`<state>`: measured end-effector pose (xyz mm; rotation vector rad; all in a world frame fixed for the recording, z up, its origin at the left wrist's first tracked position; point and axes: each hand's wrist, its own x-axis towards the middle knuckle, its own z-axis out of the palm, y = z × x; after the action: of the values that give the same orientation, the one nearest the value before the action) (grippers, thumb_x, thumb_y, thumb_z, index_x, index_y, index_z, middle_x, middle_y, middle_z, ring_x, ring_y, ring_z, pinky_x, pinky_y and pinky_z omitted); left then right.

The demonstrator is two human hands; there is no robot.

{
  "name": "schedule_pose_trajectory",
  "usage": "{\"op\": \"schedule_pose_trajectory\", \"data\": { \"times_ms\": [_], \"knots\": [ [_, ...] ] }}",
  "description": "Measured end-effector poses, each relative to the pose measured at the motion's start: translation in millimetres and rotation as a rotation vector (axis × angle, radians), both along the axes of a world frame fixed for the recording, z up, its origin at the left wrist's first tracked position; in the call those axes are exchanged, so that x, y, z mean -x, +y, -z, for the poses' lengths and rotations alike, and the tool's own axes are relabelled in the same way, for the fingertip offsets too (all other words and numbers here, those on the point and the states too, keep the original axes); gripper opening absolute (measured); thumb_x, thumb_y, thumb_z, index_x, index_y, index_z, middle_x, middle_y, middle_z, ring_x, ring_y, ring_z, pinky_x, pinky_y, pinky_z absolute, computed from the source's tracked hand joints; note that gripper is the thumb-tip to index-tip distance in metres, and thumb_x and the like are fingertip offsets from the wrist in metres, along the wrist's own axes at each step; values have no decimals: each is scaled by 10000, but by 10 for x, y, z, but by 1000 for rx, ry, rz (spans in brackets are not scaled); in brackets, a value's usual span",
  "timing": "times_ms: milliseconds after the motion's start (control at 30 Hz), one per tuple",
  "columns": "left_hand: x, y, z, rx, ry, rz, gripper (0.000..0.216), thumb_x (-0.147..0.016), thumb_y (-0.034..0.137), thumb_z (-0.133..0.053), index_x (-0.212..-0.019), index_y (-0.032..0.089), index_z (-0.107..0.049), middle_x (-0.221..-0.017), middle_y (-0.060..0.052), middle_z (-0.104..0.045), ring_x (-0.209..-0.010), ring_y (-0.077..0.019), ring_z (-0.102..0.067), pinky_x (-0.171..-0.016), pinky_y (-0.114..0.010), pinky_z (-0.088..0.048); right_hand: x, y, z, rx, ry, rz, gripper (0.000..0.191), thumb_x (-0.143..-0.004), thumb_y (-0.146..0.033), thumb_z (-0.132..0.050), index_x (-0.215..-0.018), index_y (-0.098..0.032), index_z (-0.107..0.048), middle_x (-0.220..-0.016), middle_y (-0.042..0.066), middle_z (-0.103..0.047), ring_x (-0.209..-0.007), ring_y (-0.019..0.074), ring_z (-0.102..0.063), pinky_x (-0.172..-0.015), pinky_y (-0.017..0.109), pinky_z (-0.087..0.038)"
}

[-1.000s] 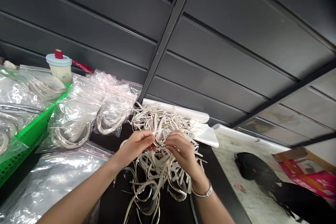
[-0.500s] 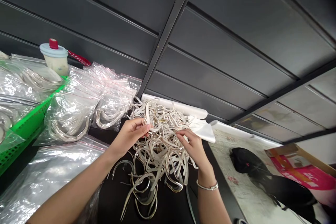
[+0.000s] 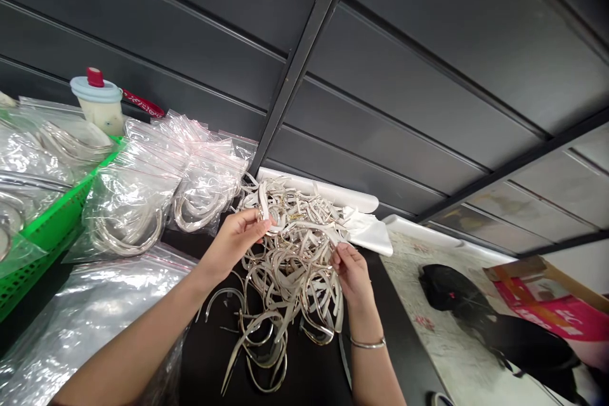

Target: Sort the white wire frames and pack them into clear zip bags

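A tangled pile of curved, pale strips with shiny gold-coloured edges (image 3: 285, 273) lies on the black tabletop in front of me. My left hand (image 3: 242, 236) pinches one curved strip (image 3: 263, 200) between thumb and fingers, above the pile's left side. At the right side of the pile, my right hand (image 3: 349, 266) is closed on the end of another curved strip (image 3: 316, 226), which arches over the heap. A bracelet (image 3: 367, 344) circles my right wrist. What exactly the strips are, I cannot tell.
Zip bags of coiled strips (image 3: 128, 228) stand left, beside a green basket (image 3: 57, 235). Flat plastic bags (image 3: 104, 317) lie nearer me. Behind the pile are a white roll (image 3: 328, 195) and a dark panel wall (image 3: 380, 95). A lidded cup (image 3: 98, 104) stands back left.
My right hand has moved slightly right and toward me, its fingers now curled around a strip raised from the pile. My left hand keeps its strip almost in place.
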<state>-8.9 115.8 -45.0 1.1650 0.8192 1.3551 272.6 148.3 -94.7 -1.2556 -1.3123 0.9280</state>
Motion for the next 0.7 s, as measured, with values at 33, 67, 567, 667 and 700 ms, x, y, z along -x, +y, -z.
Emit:
{"op": "schedule_pose_trajectory", "data": {
  "times_ms": [33, 67, 567, 667, 700],
  "knots": [
    [-3, 0, -2, 12, -8, 6, 223, -768, 401, -623, -835, 199, -691, -752, -6, -606, -664, -107, -482, -614, -209, -399, 10, -7, -13, 0, 82, -1, 368, -680, -537, -641, -653, -192, -517, -464, -76, -390, -414, 77, -351, -443, 226, -326],
    [-4, -1, -4, 32, -22, 15, 220, -765, 400, -627, -832, 202, -695, -775, -11, -620, -673, -107, -492, -618, -208, -404, 27, -20, -30, 4, 173, -8, 361, -667, -513, -670, -655, -191, -509, -470, -82, -376, -413, 70, -346, -448, 222, -337],
    [-137, -30, 30, 288, -176, 264, 236, -699, 402, -704, -801, 190, -706, -817, -21, -643, -727, -103, -550, -633, -184, -435, 559, -465, -124, -510, 56, -40, 91, -825, -204, -576, -759, -224, -636, -604, -21, -553, -598, 134, -513, -577, 276, -414],
    [-163, -56, 5, 299, -202, 304, 282, -671, 417, -722, -793, 163, -711, -768, -34, -637, -675, -106, -551, -602, -192, -442, 642, -484, -140, -582, -53, -118, 105, -833, -203, -565, -801, -236, -659, -674, 8, -586, -691, 171, -556, -648, 320, -441],
    [-166, -60, -3, 304, -213, 311, 297, -659, 420, -730, -792, 156, -711, -749, -34, -634, -656, -104, -551, -591, -191, -443, 659, -482, -144, -579, -73, -129, 110, -839, -214, -560, -810, -239, -662, -691, 15, -589, -708, 178, -559, -663, 330, -443]
  ]
}}
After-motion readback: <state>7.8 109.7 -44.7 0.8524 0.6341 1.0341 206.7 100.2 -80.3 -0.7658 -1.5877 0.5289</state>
